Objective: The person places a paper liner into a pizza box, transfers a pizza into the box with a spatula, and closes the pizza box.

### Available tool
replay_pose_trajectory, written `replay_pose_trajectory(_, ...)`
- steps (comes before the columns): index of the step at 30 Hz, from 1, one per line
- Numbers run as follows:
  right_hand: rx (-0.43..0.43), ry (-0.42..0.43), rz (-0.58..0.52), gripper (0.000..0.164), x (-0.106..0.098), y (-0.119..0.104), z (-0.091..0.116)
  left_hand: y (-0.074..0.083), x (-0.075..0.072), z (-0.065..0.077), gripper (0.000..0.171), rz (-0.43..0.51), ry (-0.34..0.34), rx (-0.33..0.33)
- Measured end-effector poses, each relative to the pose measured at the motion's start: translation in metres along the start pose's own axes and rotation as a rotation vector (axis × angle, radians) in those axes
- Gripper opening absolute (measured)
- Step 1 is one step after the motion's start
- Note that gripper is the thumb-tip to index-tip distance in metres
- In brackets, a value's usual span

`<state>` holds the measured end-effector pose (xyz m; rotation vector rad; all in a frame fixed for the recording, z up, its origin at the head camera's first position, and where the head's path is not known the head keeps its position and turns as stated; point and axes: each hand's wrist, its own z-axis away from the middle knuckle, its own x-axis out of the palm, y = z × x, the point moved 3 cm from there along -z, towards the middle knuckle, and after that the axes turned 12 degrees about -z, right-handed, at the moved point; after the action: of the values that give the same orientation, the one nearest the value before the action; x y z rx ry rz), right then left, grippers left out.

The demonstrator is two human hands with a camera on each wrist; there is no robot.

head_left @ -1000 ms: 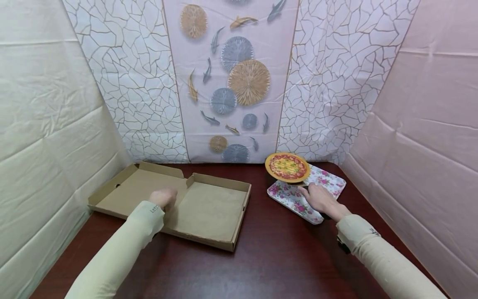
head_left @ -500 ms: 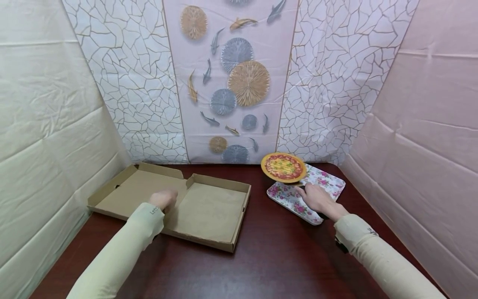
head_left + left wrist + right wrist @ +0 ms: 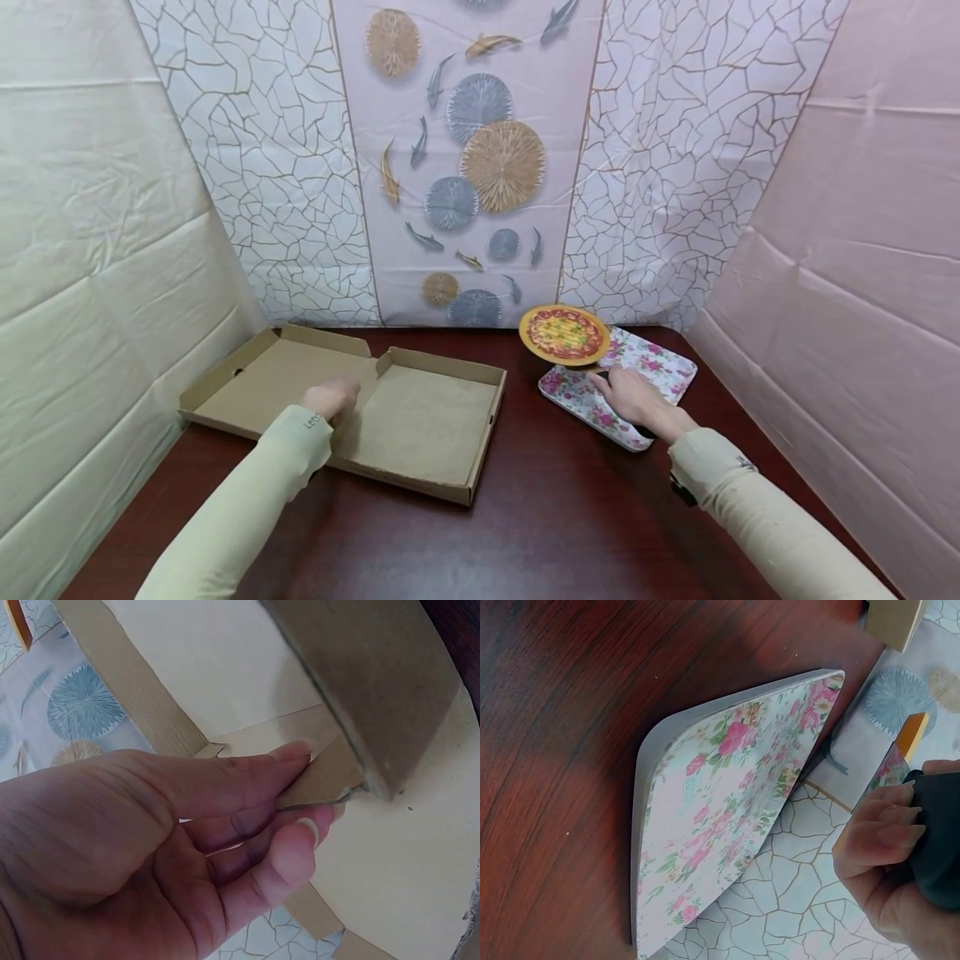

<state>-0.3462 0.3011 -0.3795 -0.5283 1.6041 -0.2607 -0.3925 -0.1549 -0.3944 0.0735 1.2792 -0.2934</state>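
Cardboard box [image 3: 420, 429]: open on the left of the counter [image 3: 525, 533]; its lid [image 3: 288, 379] spreads to the left, its base to the right
Left grip [image 3: 330, 398]: I am over the middle of the box; the head view hides what I hold, but the left wrist view shows me closed to a pinch on a cardboard flap [image 3: 326, 776]
Pizza [image 3: 564, 335]: round, orange-rimmed, just beyond my right grip [image 3: 633, 396]; raised above the tray [image 3: 660, 367] and reaching past its left edge; the right wrist view gives only an orange strip of it
Right grip: I am wrapped round a black handle [image 3: 939, 836]; the head view shows only bits of it, the right wrist view much more
Tray: white with pink flowers, flat on the counter at the right
Counter surface: dark red-brown; the right wrist view brings out its grain
Room: pale cloth [image 3: 90, 250] to the left; a patterned backdrop [image 3: 480, 108] with fish and discs; pinkish cloth [image 3: 832, 192] to the right
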Motion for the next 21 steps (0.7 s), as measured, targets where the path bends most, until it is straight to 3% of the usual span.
replay_pose_trajectory(21, -0.043, 0.028, 0.012, 0.046, 0.002, -0.022, -0.003, 0.001, 0.003, -0.005, 0.026, 0.013, -0.014, -0.004)
